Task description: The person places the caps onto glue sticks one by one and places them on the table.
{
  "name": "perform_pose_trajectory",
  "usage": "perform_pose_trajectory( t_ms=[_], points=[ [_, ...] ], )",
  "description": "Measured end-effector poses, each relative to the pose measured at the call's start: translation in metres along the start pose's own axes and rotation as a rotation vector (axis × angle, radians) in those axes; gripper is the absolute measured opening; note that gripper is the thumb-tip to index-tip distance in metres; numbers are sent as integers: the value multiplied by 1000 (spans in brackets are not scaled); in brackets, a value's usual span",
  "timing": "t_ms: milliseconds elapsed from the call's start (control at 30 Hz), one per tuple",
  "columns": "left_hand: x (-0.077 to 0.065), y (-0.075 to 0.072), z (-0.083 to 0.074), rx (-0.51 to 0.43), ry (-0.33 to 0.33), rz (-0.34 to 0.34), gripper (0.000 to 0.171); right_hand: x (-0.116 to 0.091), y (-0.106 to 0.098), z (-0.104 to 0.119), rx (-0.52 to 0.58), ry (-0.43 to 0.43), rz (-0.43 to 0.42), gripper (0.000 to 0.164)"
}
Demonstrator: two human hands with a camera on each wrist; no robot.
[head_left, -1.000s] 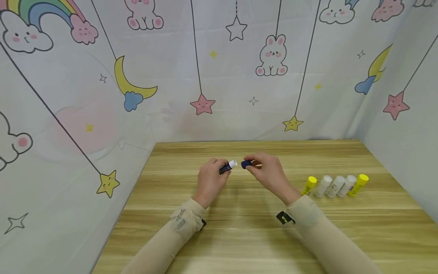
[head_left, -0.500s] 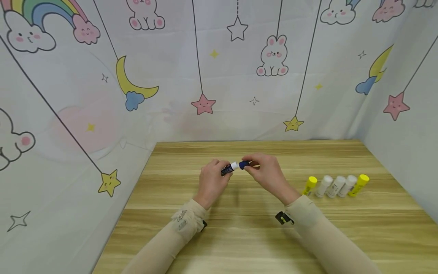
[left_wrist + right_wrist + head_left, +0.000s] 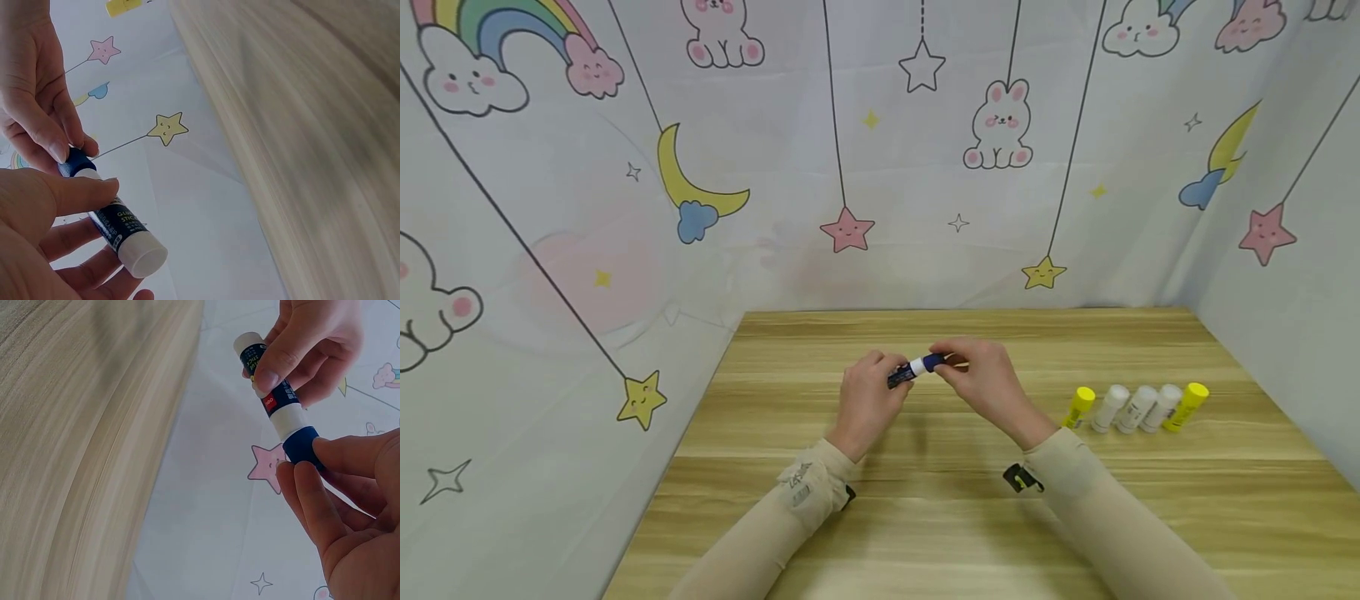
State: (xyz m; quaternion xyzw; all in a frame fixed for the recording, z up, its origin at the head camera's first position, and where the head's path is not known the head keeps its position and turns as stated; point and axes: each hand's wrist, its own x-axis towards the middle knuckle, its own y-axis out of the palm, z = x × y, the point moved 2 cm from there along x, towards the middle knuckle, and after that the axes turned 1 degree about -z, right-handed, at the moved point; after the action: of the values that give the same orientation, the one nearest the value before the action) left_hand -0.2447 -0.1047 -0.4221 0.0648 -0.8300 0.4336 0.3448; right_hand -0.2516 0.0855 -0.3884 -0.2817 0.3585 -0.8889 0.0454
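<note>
My left hand (image 3: 871, 396) grips the body of a glue stick (image 3: 122, 225) with a dark blue label and white ends. Thumb and fingers of my right hand (image 3: 988, 382) pinch its blue cap (image 3: 302, 449). The cap sits over the tip of the white neck (image 3: 288, 420), and part of that neck shows between cap and label. Both hands hold the stick above the table, tilted up toward the right in the head view. In the left wrist view the white base (image 3: 143, 255) points toward the camera.
On the right of the wooden table (image 3: 925, 517) stands a row of glue sticks: a yellow one (image 3: 1081, 404), several white ones (image 3: 1137, 408) and another yellow one (image 3: 1187, 406). A white curtain (image 3: 910, 275) with printed stars and rabbits surrounds the table's back and sides.
The gap between the cap and the glue stick has closed, and the cap now meets the white neck. My left hand moved slightly right; the row of glue sticks stayed put.
</note>
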Motion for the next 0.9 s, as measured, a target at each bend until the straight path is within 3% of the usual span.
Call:
perform_pose_trajectory(
  t_ms=[433,900],
  points=[
    [-1,-2,-4,7,-10,24,25,0,3,2,26,-10,5,23],
    [-3,-2,-1,14,34,-16,24,-1,8,3,6,10,16,24]
  ],
)
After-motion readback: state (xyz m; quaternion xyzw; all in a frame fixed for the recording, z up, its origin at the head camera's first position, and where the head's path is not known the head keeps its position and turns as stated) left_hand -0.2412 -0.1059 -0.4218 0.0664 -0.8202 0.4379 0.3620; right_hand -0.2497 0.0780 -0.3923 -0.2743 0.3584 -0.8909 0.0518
